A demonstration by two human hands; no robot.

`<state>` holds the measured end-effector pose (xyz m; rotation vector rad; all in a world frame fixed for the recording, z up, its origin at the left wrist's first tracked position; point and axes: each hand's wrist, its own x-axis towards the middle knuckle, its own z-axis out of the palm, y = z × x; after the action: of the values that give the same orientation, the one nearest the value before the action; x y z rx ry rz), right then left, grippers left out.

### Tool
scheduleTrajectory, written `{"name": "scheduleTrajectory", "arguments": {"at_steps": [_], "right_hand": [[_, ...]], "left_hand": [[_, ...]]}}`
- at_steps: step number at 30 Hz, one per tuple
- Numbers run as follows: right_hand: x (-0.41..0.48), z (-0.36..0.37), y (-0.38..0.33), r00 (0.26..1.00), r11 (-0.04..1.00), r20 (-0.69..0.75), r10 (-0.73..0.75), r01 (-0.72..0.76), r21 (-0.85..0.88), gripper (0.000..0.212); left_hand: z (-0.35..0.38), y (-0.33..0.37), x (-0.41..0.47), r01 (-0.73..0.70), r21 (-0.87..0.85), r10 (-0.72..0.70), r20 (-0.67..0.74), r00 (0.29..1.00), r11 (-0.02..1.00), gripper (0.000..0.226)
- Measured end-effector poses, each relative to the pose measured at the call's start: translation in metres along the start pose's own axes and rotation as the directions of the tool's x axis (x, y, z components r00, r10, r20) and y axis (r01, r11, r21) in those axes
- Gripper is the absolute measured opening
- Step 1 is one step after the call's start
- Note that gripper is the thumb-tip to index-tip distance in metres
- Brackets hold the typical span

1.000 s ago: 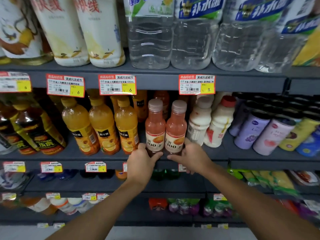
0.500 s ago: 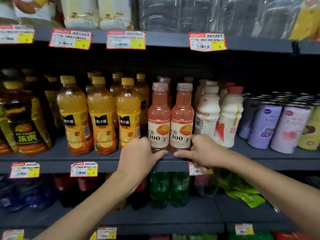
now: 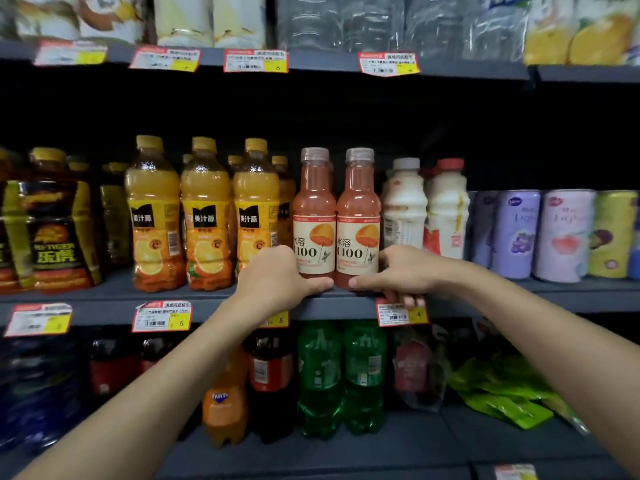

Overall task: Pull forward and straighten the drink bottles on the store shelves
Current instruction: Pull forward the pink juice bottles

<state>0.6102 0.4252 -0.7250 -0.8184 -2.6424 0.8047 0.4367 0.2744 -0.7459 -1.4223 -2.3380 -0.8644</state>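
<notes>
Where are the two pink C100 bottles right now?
The two pink C100 bottles stand upright together at the middle shelf's front edge, centre of the head view, between the orange juice bottles and white milk bottles, left hand and right hand at their bases.

I saw two pink bottles (image 3: 336,216) with cream labels bearing orange fruit art. Left of them stood orange juice bottles (image 3: 204,216) with yellow caps and black logos. The shelf (image 3: 104,296) was dark grey, its price tags (image 3: 162,315) red, white and yellow.
</notes>
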Motion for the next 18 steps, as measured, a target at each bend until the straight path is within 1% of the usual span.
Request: {"name": "scheduleTrajectory", "arguments": {"at_steps": [2,5,8,10,15,18], "right_hand": [[-0.001,0.001,0.002,1.0,1.0,0.006,-0.007,0.006,0.022,0.052],[-0.001,0.004,0.001,0.999,0.999,-0.017,-0.027,0.027,-0.028,0.051],[0.0,0.005,0.0,0.999,0.997,-0.022,-0.04,0.038,-0.074,0.05],[-0.001,0.006,-0.002,0.999,0.991,-0.029,-0.044,0.04,-0.124,0.052],[-0.005,0.005,-0.009,0.999,0.971,-0.02,-0.039,0.034,-0.237,0.061],[-0.006,0.004,-0.01,0.999,0.962,-0.017,-0.03,0.025,-0.273,0.065]], "left_hand": [[0.002,0.002,-0.002,0.021,0.018,-0.021,-0.03,0.999,1.0,0.063],[0.005,0.004,-0.005,0.03,0.06,-0.024,-0.093,0.995,0.998,0.064],[0.005,0.005,-0.007,0.029,0.093,-0.018,-0.121,0.992,0.995,0.064],[0.003,0.005,-0.007,0.019,0.095,-0.008,-0.113,0.994,0.995,0.064],[-0.006,0.004,-0.004,-0.042,0.119,0.046,-0.035,0.998,0.992,0.065],[-0.003,0.004,-0.005,-0.05,0.151,0.06,-0.064,0.996,0.987,0.06]]}}
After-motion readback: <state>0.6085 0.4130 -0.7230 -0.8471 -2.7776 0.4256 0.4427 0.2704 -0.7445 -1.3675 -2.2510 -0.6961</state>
